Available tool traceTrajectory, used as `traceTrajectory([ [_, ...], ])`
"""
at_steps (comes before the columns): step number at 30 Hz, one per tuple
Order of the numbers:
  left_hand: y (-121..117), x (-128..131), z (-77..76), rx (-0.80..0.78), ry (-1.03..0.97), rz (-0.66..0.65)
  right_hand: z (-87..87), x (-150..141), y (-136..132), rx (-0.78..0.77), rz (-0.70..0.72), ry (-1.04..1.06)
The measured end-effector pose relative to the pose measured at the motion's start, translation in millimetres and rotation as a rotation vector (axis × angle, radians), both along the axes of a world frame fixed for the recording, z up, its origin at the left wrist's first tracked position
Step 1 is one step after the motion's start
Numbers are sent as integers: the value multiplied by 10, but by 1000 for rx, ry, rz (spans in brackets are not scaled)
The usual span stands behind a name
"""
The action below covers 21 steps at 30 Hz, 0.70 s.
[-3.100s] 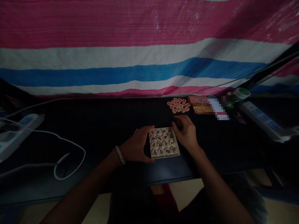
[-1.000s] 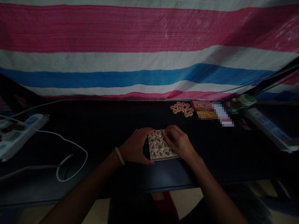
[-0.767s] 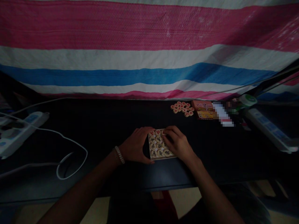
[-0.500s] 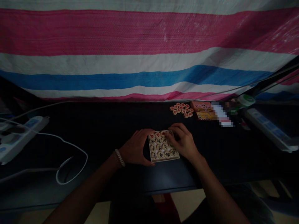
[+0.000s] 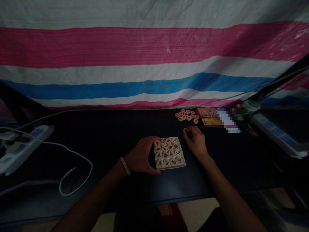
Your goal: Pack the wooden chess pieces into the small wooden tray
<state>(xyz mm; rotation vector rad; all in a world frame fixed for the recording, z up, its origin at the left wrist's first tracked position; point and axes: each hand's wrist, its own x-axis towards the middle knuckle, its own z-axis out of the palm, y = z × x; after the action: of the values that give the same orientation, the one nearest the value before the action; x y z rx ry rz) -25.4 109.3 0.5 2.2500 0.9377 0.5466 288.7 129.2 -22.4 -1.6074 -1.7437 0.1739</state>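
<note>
Left-hand fingers (image 5: pixel 149 141) seem to wrap the wooden xiangqi tray (image 5: pixel 172 167).

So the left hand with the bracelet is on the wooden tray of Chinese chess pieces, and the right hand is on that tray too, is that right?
Not quite: the head view shows the right hand resting on the dark tabletop beside the tray, not on it. The left hand with the bracelet is on the wooden tray of Chinese chess pieces.
</note>
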Motion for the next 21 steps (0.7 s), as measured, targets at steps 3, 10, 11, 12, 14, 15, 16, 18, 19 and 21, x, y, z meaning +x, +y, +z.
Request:
traceTrajectory([
  [3, 4, 4, 10, -11, -6, 6, 129, -127, -236, -23, 67, 111],
  [10, 11, 16, 13, -18, 18, 11, 191, -356, -414, -31, 314, 89],
  [11, 12, 16, 7, -16, 21, 12, 178, -361, -396, -22, 304, 81],
  [12, 13, 15, 0, -14, 22, 13, 164, -360, -379, -16, 300, 76],
  [14, 16, 14, -14, -11, 14, 10, 141, -356, -358, -12, 307, 77],
  [15, 17, 14, -19, -10, 8, 9, 133, -356, -358, -11, 306, 80],
  [16, 18, 14, -22, -9, 2, 8, 128, -360, -364, -12, 298, 81],
  [18, 19, 14, -22, -9, -3, 6, 128, -367, -387, -6, 265, 73],
  [19, 19, 15, -19, -9, 0, 8, 132, -362, -396, -1, 246, 64],
  [21, 17, 14, -9, -12, 11, 10, 142, -315, -383, 1, 212, 54],
])
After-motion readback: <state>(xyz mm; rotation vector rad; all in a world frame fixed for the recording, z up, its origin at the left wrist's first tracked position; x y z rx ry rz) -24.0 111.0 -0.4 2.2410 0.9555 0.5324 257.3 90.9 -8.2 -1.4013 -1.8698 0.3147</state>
